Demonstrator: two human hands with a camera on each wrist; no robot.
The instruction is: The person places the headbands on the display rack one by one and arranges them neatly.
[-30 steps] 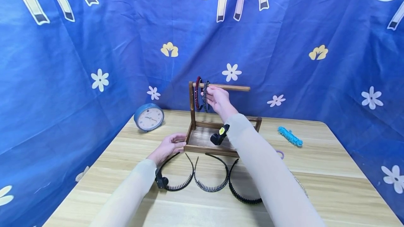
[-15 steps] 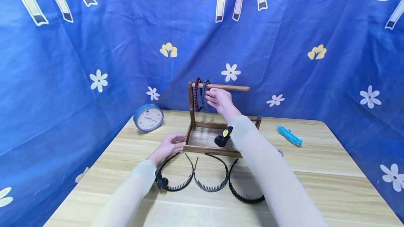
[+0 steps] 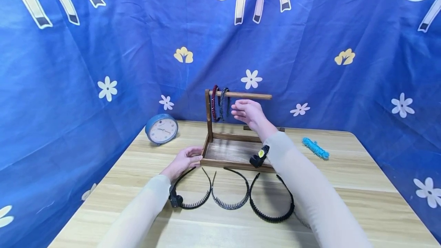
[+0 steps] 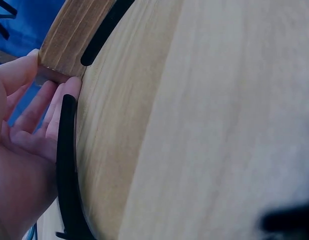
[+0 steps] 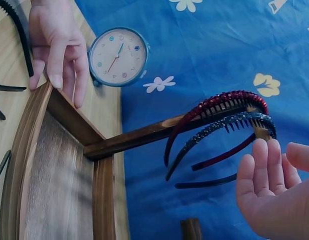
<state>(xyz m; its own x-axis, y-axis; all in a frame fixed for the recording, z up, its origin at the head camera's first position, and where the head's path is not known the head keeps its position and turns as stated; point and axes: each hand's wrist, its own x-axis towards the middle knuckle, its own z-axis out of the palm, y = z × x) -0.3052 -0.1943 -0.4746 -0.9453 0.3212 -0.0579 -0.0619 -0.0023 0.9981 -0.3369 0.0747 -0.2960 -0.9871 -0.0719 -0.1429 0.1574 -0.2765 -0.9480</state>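
Note:
My left hand [image 3: 184, 160] holds the near left corner of a wooden rack [image 3: 234, 164], its thumb on the edge and its fingers against the side. A red beaded headband [image 5: 229, 99] and a dark blue glittery toothed headband [image 5: 209, 125] hang on the rack's upper bar [image 3: 249, 95], near the post. Just right of them is my right hand [image 3: 251, 114], fingers loosely extended and holding nothing. On the table before the rack lie a black toothed headband [image 3: 195, 206], a dark patterned one [image 3: 230, 206] and a black ridged one [image 3: 272, 219].
A blue round clock [image 3: 162, 129] stands at the back left. To the right of the rack lies a bundle of turquoise cord [image 3: 316, 148]. A thin chain-like band [image 3: 302, 221] shows partly beneath the right sleeve. Blue patterned cloth [image 3: 138, 68] hangs behind the table.
My right hand has let go of the dark blue headband and drawn back to the right. The headband stays hanging on the bar. My left hand has kept its place.

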